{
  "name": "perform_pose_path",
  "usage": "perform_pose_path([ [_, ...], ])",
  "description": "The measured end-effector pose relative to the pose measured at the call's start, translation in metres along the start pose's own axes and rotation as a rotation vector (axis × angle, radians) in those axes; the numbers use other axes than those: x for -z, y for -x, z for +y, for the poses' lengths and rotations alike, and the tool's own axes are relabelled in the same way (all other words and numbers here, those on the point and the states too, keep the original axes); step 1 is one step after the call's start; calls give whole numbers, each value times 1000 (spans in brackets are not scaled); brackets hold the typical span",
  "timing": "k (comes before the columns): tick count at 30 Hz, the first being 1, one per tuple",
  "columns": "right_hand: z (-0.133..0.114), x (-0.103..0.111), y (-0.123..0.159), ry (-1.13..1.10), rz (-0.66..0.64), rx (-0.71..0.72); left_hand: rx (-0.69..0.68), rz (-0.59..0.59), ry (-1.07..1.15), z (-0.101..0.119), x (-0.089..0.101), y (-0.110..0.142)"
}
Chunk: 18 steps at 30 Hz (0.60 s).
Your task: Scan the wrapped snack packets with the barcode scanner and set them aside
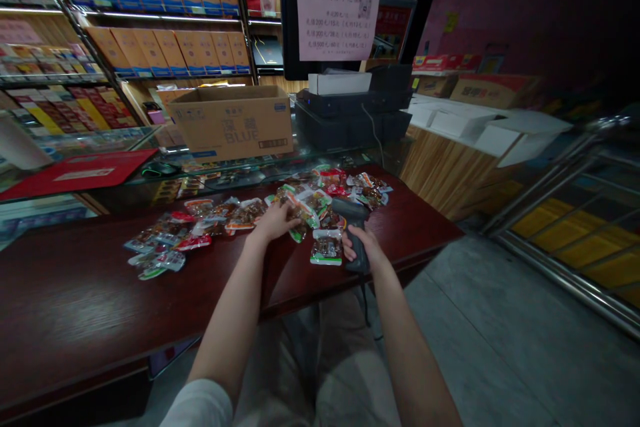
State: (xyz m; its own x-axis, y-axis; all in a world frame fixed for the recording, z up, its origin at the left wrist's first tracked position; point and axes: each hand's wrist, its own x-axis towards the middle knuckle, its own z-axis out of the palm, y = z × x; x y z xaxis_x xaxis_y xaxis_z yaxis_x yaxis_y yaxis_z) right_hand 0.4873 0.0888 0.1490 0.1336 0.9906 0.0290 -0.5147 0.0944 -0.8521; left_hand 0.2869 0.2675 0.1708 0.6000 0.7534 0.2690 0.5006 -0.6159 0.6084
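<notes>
Before my hands, shiny packets (245, 215) lie strewn across a dark red table (215, 293). My left hand (278, 219) rests among them, fingers partly bent; I cannot tell whether it grips one. My right hand (369, 248) is closed around a scanner (349, 209). Between my hands, a lone packet (327, 250) lies just beside the scanner. Work looks under way, with packets on both sides of my left hand, but nothing shows which are done or left. Beyond my hands stand a carton (235, 123), a monitor (289, 33) bearing a sign (335, 20), and stocked shelves (187, 20); rightward, a metal railing (575, 150) and grey floor (460, 327).
</notes>
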Motion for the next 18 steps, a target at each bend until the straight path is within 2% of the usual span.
perform_pose_path([
  [2, -1, 0, 0, 0, -3, 0, 34, 33, 27, -2, 1, -1],
  [4, -2, -1, 1, 0, -5, -1, 62, 120, 114, 1, 5, -4],
  [7, -3, -3, 2, 1, -3, -6, 103, 222, 413, 10, 9, -7],
  [12, -2, -2, 1, 5, 3, -3, 271, 124, 1148, 30, 8, -6],
  [15, -6, -3, -2, 9, -12, -9, 251, 110, 1345, 41, 4, -5],
  [18, -16, -6, -6, 16, -33, -13, 214, 104, 1425, 45, 1, -6],
])
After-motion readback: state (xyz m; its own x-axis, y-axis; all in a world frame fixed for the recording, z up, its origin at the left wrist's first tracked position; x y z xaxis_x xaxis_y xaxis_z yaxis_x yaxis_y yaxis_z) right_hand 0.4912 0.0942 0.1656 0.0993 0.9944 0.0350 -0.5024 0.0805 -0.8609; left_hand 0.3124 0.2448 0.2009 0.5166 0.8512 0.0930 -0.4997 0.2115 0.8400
